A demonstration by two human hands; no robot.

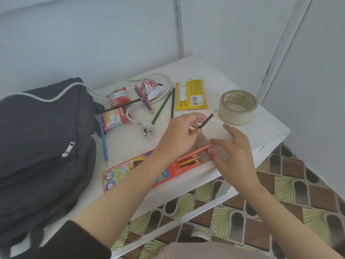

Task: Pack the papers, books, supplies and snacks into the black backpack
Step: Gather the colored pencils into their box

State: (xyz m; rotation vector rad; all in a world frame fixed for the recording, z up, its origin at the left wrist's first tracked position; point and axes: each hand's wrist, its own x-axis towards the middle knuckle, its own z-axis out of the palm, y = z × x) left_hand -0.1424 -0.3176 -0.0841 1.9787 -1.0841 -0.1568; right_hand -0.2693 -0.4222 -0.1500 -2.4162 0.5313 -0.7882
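Step looks like refilling the pencil box (119, 172), black backpack (46, 139) just left of it. Left hand (179, 131) has a pinch grip on a dark pencil (208, 119) beyond the box mouth; right hand (235, 152) spread wide beside it. I'd steady the flap (204, 140), feed it blunt-end first. Box's middle hides under the left forearm (143, 174).

black backpack (43, 146) slumped at left. orange pencil box (115, 172), r end open w/ pencils (190, 159) poking out. dark pencil (208, 119) held above. 3 red snack pkts (114, 118), yellow bar (190, 95), tape roll (238, 107) behind.
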